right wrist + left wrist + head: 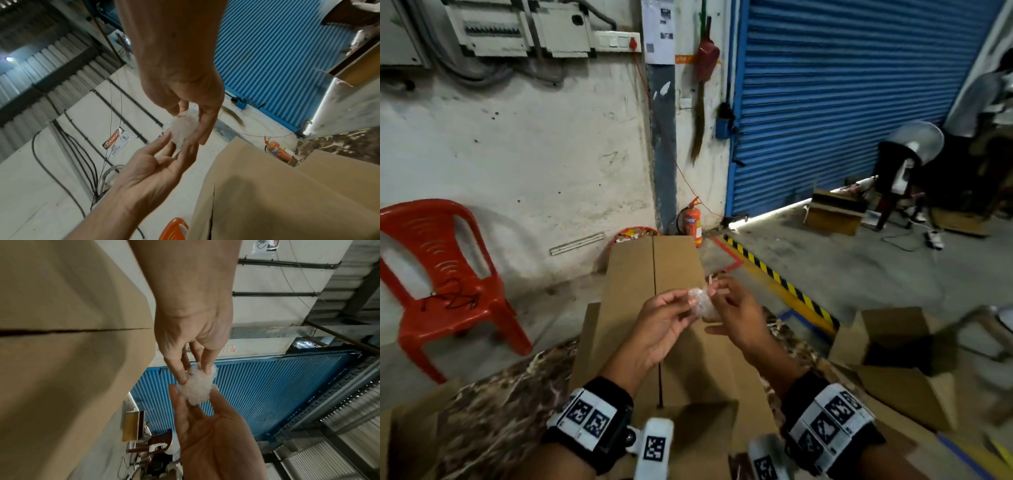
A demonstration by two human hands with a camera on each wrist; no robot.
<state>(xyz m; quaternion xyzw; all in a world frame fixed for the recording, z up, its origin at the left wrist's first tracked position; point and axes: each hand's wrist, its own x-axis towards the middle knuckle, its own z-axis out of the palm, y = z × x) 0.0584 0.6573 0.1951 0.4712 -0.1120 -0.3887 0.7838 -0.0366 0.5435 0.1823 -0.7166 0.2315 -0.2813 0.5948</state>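
Observation:
A small wad of clear bubble wrap (700, 304) hangs between both hands above a closed cardboard box (633, 274) with a seam down its top. My left hand (688, 301) pinches the wad's left side with thumb and fingertips. My right hand (714, 294) pinches the right side. In the left wrist view the left hand (195, 374) comes down from the top onto the wad (197, 386), and the right hand (193, 391) meets it from below, palm showing. In the right wrist view the right hand (189, 125) cups the wad (184, 128) from above, and the left hand (179, 141) touches it from below.
A red plastic chair (441, 274) stands at the left. A fire extinguisher (692, 222) sits by the wall beyond the box. An open cardboard box (893, 342) lies at the right. Yellow-black floor tape (774, 274) runs toward a blue shutter (842, 102). A fan (914, 144) stands at the far right.

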